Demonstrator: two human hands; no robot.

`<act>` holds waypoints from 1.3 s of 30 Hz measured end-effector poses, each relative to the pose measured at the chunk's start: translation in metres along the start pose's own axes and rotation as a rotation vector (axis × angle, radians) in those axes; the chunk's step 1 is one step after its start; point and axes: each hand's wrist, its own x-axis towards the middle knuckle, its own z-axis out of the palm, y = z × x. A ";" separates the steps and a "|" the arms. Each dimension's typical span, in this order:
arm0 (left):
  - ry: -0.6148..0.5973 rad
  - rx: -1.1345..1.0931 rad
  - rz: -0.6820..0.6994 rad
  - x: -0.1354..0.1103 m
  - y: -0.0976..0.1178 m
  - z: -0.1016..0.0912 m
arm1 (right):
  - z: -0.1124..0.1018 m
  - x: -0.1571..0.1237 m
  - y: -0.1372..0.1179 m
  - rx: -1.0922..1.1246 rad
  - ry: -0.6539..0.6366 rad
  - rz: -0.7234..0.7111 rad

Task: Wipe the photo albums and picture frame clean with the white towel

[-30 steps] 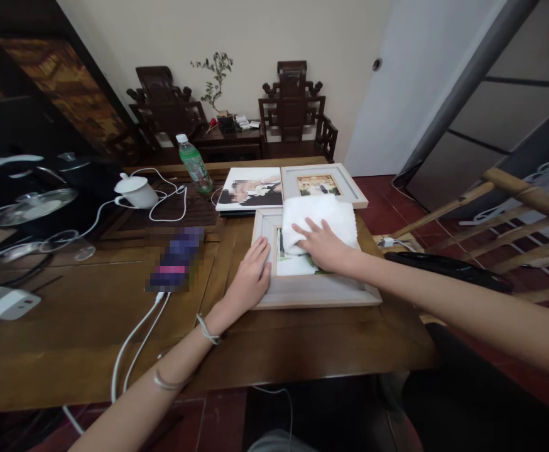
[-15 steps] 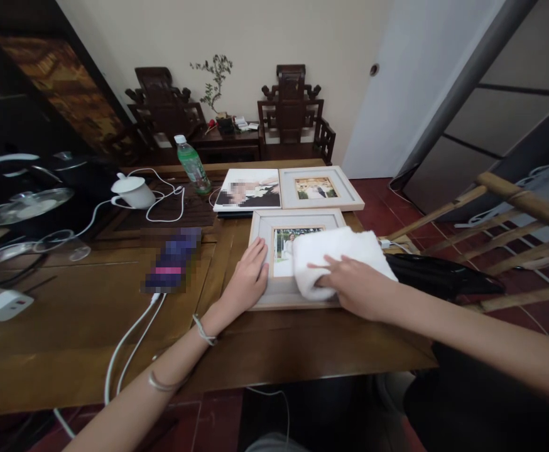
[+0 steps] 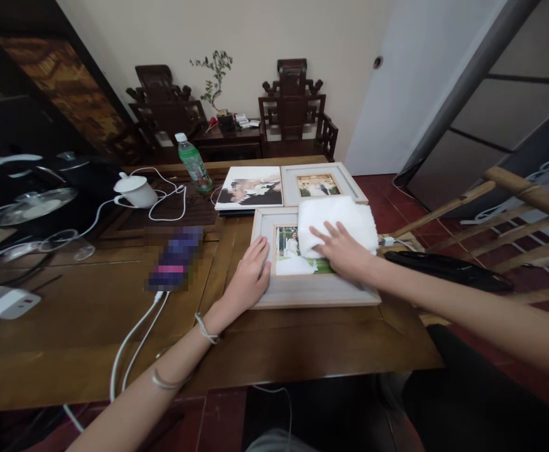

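Observation:
A light wooden picture frame (image 3: 319, 294) lies on the table, its photo showing a person in white. My left hand (image 3: 250, 273) rests along the frame's left edge, fingers stretched out and thumb apart; bracelets circle that wrist and forearm. A folded, fluffy white cloth (image 3: 340, 216) covers the frame's upper right part. My right hand (image 3: 347, 251) holds the cloth down from above with its fingers spread over it; the thumb is hidden. Behind lie a second framed photo (image 3: 348, 182) and a white-edged photo panel (image 3: 250, 188), side by side.
To the left are a phone (image 3: 175, 257) with white cables, a lidded white cup (image 3: 135, 191), a green bottle (image 3: 193, 163) and a glass-lidded pot (image 3: 36, 204). A black bag (image 3: 444, 270) and a bamboo chair (image 3: 524, 188) stand at the right.
My right hand has slid the cloth up and away from me, baring the frame's lower right part and more of the photo. My left hand stays on the frame's edge.

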 end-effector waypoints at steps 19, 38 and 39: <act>-0.013 0.021 0.001 0.000 -0.001 0.000 | -0.012 -0.058 -0.020 0.190 -0.034 -0.069; 0.164 -0.232 -0.310 0.002 0.001 -0.006 | -0.065 -0.110 -0.064 0.626 -0.244 -0.140; 0.163 -0.341 -0.397 0.004 -0.001 -0.008 | -0.066 -0.113 -0.065 0.636 -0.242 -0.147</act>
